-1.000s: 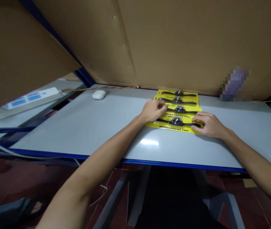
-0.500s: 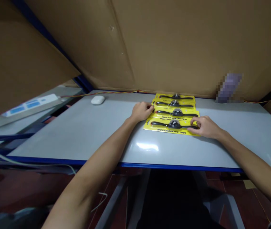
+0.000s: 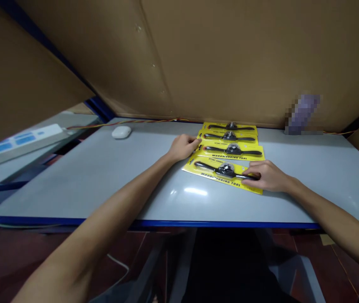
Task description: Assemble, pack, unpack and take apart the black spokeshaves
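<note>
Several black spokeshaves in yellow blister cards lie in a column on the grey table, the cards set close behind one another. The nearest packaged spokeshave [image 3: 225, 170] is tilted, its right end closer to me. My right hand [image 3: 266, 176] grips that card's right end, thumb and fingers around the handle under the plastic. Behind it lies a second packaged spokeshave [image 3: 234, 149], and farther back are a third packaged spokeshave [image 3: 229, 136] and another at the wall. At the left edges of the middle cards, my left hand [image 3: 184, 147] has its fingers closed on a card's edge; the fingertips are partly hidden.
A white rounded case [image 3: 121, 132] sits on the table [image 3: 103, 181] at the left. Beyond the left edge, a power strip [image 3: 21, 141] rests on another surface. A pixelated purple object [image 3: 304, 114] leans at the back right. Thin wires [image 3: 141, 122] run along the cardboard wall [image 3: 230, 59].
The nearest card has swung its right end toward me with my right hand, opening a gap to the card behind. My left hand stays at the cards' left edges. The view has shifted slightly.
</note>
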A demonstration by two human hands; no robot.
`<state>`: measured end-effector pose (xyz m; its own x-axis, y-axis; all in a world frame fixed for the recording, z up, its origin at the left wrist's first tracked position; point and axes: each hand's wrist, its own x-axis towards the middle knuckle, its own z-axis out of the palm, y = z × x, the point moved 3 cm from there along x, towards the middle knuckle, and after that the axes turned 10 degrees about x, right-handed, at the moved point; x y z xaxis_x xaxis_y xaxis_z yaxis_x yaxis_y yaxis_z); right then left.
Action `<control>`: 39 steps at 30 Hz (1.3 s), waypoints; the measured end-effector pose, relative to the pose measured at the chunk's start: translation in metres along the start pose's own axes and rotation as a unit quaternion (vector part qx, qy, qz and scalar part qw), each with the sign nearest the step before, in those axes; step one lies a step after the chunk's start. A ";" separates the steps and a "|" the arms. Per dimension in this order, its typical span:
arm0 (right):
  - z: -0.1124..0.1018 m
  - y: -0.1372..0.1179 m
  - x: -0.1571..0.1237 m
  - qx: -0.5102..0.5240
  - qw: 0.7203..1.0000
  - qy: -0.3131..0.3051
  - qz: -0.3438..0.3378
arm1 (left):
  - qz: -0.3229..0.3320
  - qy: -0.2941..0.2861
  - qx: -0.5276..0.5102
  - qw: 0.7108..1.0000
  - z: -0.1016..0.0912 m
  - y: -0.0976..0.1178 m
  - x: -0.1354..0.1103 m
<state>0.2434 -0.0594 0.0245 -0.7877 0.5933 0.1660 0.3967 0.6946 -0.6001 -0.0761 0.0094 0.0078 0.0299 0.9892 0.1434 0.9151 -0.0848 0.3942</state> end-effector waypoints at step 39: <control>0.003 -0.017 0.004 -0.119 0.990 0.062 -0.031 | 0.064 -0.139 0.180 0.972 -0.025 0.022 -0.028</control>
<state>0.2318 -0.0701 0.0328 -0.7552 0.5825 0.3007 0.4613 0.7982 -0.3875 -0.0673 -0.0232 0.0348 0.2147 0.9714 -0.1009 0.9765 -0.2118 0.0388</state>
